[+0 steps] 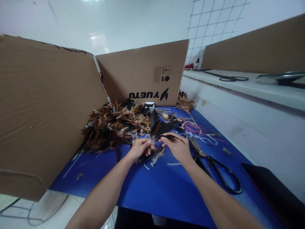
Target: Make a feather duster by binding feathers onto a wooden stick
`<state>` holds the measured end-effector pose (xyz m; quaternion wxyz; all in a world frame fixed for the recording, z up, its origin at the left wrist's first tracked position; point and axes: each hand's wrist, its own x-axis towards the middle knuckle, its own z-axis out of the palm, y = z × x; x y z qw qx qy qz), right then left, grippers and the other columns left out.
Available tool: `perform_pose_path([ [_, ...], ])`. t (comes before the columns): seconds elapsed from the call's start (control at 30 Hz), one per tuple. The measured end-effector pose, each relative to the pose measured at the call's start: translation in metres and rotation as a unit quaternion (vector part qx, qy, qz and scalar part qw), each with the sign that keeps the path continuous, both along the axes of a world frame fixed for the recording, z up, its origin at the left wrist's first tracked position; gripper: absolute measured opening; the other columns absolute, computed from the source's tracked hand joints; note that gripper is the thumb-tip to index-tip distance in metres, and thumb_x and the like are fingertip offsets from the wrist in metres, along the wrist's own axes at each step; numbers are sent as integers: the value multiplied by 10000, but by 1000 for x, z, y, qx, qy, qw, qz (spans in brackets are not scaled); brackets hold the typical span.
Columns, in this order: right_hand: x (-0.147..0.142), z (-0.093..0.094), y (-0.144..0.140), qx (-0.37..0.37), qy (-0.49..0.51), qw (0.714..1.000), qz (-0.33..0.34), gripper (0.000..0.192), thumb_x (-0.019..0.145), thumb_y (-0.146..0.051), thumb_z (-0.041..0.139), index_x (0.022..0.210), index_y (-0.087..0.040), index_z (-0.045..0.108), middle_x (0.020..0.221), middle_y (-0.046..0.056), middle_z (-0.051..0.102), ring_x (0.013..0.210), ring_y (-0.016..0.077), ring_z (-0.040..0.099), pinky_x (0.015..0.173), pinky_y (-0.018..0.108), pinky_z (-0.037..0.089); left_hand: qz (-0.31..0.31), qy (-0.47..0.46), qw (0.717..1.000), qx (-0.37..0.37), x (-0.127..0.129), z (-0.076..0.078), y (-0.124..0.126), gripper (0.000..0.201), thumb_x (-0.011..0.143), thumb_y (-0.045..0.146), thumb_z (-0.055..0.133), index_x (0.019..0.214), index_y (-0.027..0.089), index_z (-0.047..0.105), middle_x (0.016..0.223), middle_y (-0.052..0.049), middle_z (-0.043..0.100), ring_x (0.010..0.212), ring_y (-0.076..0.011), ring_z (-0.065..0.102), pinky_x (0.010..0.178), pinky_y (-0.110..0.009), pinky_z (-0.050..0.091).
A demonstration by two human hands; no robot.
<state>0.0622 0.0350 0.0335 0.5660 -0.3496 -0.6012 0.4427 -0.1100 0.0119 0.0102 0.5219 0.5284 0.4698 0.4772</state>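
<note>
Black feather bunch [163, 128] sat over blue table [143, 187], base pinched in left hand [140, 149]; right hand [179, 149] pinched a dark feather [172, 137] alongside. Bunch looked unfinished; bundle [185, 102] in far-right corner seemed already tied.

A: How does the counter [140, 190] look?
B: Smooth and blue, with a soft sheen.
A: And the printed panel [133, 68]?
B: Matt brown cardboard. The left panel [47, 105] is cardboard too, creased, with a ragged top edge.
A: The dark feathers [164, 127]?
B: Sleek, faintly glossy vanes, downy at the base. The brown feather pile [111, 124] looks rougher, shaggy and mostly matt.
A: The scissors [202, 154]?
B: Glossy black handles, smooth; duller metal toward the blades.
A: That loose strip [173, 164]?
B: Thin, pale, plastic-looking.
</note>
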Motion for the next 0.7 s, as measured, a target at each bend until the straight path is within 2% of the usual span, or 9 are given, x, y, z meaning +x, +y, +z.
perform_pose_path([
  [0.37, -3, -7, -2, 11, 6, 1000, -1, 174, 724, -365, 671, 799, -212, 634, 719, 34, 695, 580, 183, 648, 588, 308, 540, 2, 22, 1000, 10, 0, -3, 1, 413, 711, 527, 612, 681, 117, 653, 450, 3, 553, 381, -85, 472, 416, -200, 403],
  [0.57, -5, -7, 0, -24, 17, 1000, -9, 232, 683, -396, 698, 786, -204, 617, 691, 35, 687, 581, 192, 650, 568, 312, 537, -3, 29, 999, 22, 0, -4, 1, 408, 724, 522, 601, 626, 127, 619, 422, 10, 525, 360, -77, 450, 397, -187, 373],
  [0.7, -6, -12, 7, -62, 18, 998, -13, 305, 645, -425, 715, 780, -170, 616, 714, 48, 675, 620, 189, 646, 539, 294, 525, 17, 27, 999, 33, 0, -7, 3, 398, 722, 520, 603, 619, 136, 613, 422, 15, 516, 364, -81, 446, 395, -195, 382],
])
